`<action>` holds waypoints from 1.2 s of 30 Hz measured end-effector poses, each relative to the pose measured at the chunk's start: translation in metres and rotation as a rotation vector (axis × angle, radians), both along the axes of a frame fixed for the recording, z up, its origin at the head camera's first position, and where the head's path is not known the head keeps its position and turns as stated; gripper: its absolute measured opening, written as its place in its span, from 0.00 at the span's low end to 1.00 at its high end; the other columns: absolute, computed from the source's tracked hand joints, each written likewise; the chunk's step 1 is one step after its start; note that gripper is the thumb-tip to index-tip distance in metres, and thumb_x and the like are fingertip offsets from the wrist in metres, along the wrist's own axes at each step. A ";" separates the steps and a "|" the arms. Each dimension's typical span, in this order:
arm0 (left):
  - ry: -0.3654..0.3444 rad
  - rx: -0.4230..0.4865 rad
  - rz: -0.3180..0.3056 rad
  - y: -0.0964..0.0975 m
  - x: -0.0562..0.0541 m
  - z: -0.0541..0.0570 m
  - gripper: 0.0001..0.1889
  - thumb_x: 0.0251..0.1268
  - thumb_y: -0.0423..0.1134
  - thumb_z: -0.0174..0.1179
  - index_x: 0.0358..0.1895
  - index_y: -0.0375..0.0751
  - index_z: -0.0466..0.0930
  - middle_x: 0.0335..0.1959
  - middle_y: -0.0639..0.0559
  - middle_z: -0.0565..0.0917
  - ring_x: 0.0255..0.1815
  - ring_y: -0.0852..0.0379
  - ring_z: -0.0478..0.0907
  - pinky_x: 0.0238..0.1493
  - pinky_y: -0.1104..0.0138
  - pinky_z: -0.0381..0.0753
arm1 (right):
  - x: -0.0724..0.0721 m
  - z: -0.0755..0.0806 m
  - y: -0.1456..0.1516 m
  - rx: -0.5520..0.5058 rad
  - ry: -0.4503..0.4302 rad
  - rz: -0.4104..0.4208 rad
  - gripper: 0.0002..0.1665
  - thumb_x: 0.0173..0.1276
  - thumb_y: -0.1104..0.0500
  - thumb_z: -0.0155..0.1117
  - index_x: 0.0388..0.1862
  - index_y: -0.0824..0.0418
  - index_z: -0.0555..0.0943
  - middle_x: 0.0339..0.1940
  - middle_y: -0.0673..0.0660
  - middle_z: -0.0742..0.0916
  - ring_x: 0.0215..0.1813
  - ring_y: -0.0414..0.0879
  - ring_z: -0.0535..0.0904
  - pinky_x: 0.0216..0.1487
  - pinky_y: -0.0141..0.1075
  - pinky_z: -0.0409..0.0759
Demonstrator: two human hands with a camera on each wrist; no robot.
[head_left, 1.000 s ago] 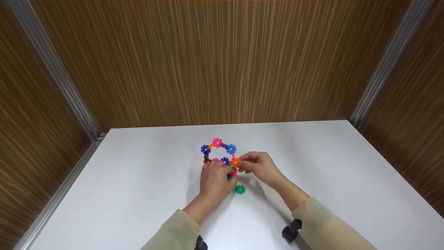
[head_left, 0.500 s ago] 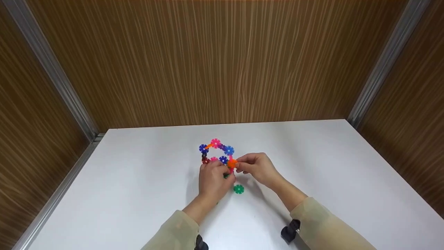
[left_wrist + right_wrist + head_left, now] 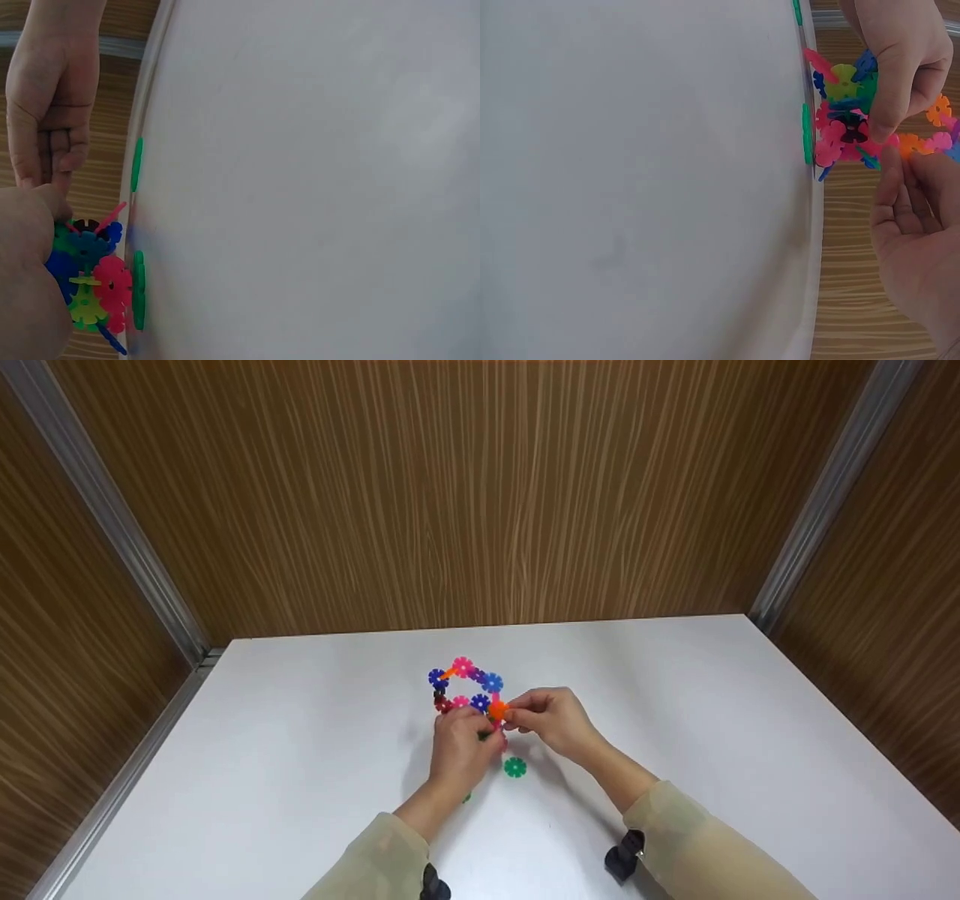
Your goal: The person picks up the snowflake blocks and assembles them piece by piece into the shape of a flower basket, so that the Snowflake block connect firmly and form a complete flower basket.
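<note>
A chain-like build of interlocking snowflake discs (image 3: 492, 682) forms a ring of pink, blue, purple and dark red pieces. My left hand (image 3: 461, 746) holds its lower part, its fingers curled over and hiding several pieces. In the left wrist view a cluster of pink, yellow and blue discs (image 3: 112, 281) sticks out below that hand. My right hand (image 3: 555, 724) pinches an orange snowflake disc (image 3: 498, 710) between thumb and fingers, at the ring's right side. The right wrist view has both hands' fingertips close together around the orange disc (image 3: 913, 144).
A loose green snowflake disc (image 3: 515, 767) lies on the white table (image 3: 300, 772) just in front of the build. Another green piece (image 3: 466, 796) shows partly beside the left wrist. Wood-grain panels (image 3: 480, 495) stand behind and at both sides.
My right hand and the orange disc have shifted slightly left, closer to the left hand. The head view has moved a little too. Both hands keep their holds.
</note>
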State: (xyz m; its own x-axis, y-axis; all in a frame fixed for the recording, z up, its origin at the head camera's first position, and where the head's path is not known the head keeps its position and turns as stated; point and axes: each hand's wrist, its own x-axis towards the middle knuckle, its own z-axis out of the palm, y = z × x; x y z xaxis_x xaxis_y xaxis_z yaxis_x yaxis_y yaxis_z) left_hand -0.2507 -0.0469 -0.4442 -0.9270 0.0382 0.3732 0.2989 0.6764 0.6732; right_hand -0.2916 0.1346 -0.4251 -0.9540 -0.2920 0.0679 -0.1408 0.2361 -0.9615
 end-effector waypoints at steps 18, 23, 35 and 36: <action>0.013 -0.022 0.016 0.002 -0.001 0.000 0.04 0.65 0.37 0.77 0.36 0.41 0.95 0.35 0.57 0.85 0.45 0.58 0.78 0.56 0.60 0.79 | 0.000 -0.006 0.000 -0.020 0.013 0.030 0.04 0.74 0.65 0.72 0.43 0.65 0.91 0.42 0.60 0.92 0.47 0.52 0.91 0.52 0.36 0.88; 0.026 -0.021 0.009 0.001 -0.001 0.000 0.03 0.65 0.36 0.76 0.36 0.40 0.95 0.35 0.57 0.85 0.44 0.57 0.78 0.55 0.59 0.77 | -0.001 -0.006 0.000 -0.013 0.028 0.034 0.05 0.74 0.66 0.71 0.43 0.68 0.89 0.41 0.61 0.92 0.47 0.53 0.91 0.53 0.35 0.87; 0.024 -0.006 -0.009 0.000 -0.001 -0.001 0.03 0.66 0.35 0.75 0.35 0.39 0.94 0.36 0.56 0.86 0.45 0.56 0.78 0.57 0.57 0.76 | -0.002 -0.005 -0.002 0.024 0.017 0.037 0.02 0.73 0.67 0.71 0.39 0.64 0.89 0.41 0.61 0.92 0.47 0.59 0.88 0.52 0.37 0.87; 0.025 -0.006 -0.010 0.000 -0.001 -0.001 0.03 0.66 0.35 0.75 0.35 0.39 0.94 0.36 0.56 0.86 0.45 0.56 0.79 0.57 0.57 0.76 | -0.002 -0.005 -0.002 0.035 0.013 0.033 0.02 0.73 0.66 0.72 0.39 0.63 0.89 0.41 0.60 0.92 0.47 0.61 0.87 0.52 0.38 0.88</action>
